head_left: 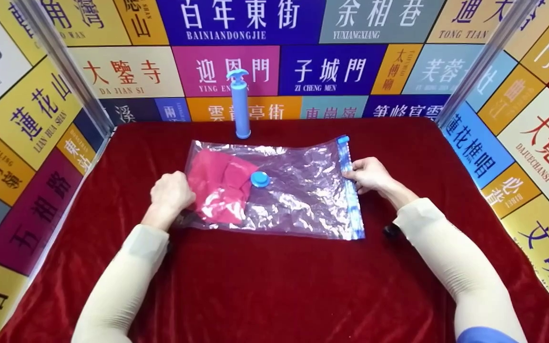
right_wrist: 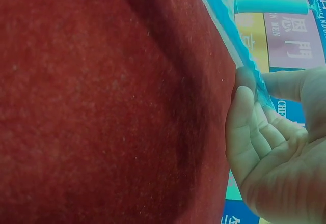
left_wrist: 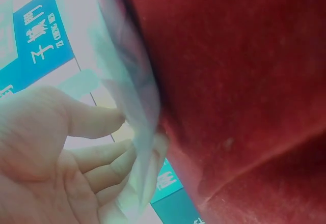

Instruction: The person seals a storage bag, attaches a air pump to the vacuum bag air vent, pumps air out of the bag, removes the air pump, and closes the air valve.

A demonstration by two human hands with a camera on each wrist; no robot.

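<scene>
A clear vacuum storage bag (head_left: pixel 298 200) lies across the red cloth, with a folded pink cloth (head_left: pixel 219 186) inside its left part. Its round blue valve (head_left: pixel 260 179) faces up near the middle. Along the right edge runs a blue zip seal (head_left: pixel 350 200) with a blue slider clip (head_left: pixel 343 139) at its far end. My left hand (head_left: pixel 172 193) pinches the bag's left edge between thumb and fingers, as the left wrist view also shows (left_wrist: pixel 76 152). At the other end my right hand (head_left: pixel 370 175) pinches the sealed edge; the thumb and fingers meet on it in the right wrist view.
A blue hand pump (head_left: pixel 241 107) stands upright behind the bag, near the table's back edge. Red velvet cloth (head_left: pixel 303 286) covers the table. Panels printed with Chinese signs (head_left: pixel 227 71) enclose the back and both sides, with metal posts (head_left: pixel 484 57) at the corners.
</scene>
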